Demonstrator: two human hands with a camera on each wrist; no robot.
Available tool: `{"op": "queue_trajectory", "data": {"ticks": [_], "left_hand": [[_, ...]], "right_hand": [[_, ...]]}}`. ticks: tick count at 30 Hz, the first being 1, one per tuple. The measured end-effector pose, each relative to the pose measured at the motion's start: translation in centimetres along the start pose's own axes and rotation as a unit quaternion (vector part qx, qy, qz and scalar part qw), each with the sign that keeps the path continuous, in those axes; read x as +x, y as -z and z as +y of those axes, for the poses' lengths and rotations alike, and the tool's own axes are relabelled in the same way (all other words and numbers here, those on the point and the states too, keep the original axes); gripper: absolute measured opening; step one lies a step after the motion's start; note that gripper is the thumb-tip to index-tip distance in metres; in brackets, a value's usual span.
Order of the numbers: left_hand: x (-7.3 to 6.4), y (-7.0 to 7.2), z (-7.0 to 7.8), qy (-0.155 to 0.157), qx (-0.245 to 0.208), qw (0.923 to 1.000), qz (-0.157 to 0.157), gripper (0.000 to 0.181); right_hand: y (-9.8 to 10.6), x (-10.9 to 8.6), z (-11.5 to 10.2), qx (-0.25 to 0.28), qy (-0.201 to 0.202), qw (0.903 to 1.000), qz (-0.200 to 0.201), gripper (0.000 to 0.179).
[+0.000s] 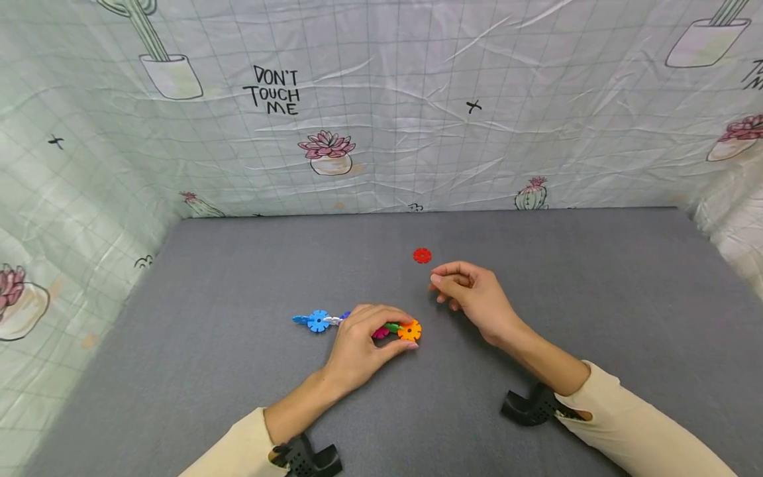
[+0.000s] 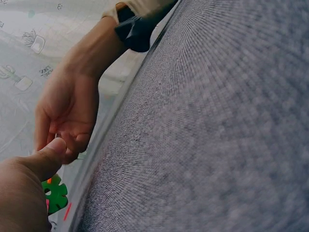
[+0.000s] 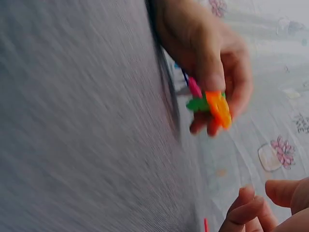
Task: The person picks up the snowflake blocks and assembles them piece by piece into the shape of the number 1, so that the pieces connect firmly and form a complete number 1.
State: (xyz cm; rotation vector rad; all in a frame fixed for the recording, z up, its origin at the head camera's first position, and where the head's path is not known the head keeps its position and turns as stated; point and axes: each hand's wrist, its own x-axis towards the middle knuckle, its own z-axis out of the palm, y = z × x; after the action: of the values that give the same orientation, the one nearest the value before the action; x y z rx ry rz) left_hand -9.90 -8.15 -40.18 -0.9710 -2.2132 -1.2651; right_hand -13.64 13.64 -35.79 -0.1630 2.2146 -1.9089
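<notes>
My left hand (image 1: 365, 338) holds a chain of linked plastic snowflake discs, with thumb and fingers at the orange disc (image 1: 409, 330) on its right end. Beside the orange one sits a green disc (image 3: 197, 104), then a magenta disc (image 1: 380, 333). A light blue disc (image 1: 318, 321) shows toward the chain's left end; the middle is hidden under my hand. To the right, above the table, is my right hand (image 1: 477, 298), its fingers loosely bent and a gap between thumb and fingertips. Just beyond those fingertips a single red disc (image 1: 422, 256) lies flat.
The dark grey table (image 1: 250, 265) reaches back to a pale cloth backdrop (image 1: 393, 99) printed with potted plants, which also hangs at both sides. A black wrist camera (image 1: 530, 404) is strapped at the right sleeve, another camera (image 1: 306, 457) at the left.
</notes>
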Motion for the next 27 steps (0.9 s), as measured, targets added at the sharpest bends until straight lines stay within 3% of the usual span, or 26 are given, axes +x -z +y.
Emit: {"op": "queue_trajectory", "data": {"ticks": [10, 18, 27], "left_hand": [[-0.1, 0.1, 0.3, 0.038, -0.003, 0.9992, -0.012, 0.031], [-0.1, 0.2, 0.4, 0.039, 0.000, 0.9992, -0.008, 0.031], [0.1, 0.2, 0.3, 0.047, 0.004, 0.9988, -0.014, 0.031]], "right_hand": [[0.7, 4.6, 0.7, -0.098, 0.026, 0.9941, 0.040, 0.029], [0.1, 6.7, 1.1, -0.177, 0.040, 0.9799, 0.084, 0.028], [-0.3, 7.6, 1.7, -0.261, 0.075, 0.9574, 0.097, 0.027]]}}
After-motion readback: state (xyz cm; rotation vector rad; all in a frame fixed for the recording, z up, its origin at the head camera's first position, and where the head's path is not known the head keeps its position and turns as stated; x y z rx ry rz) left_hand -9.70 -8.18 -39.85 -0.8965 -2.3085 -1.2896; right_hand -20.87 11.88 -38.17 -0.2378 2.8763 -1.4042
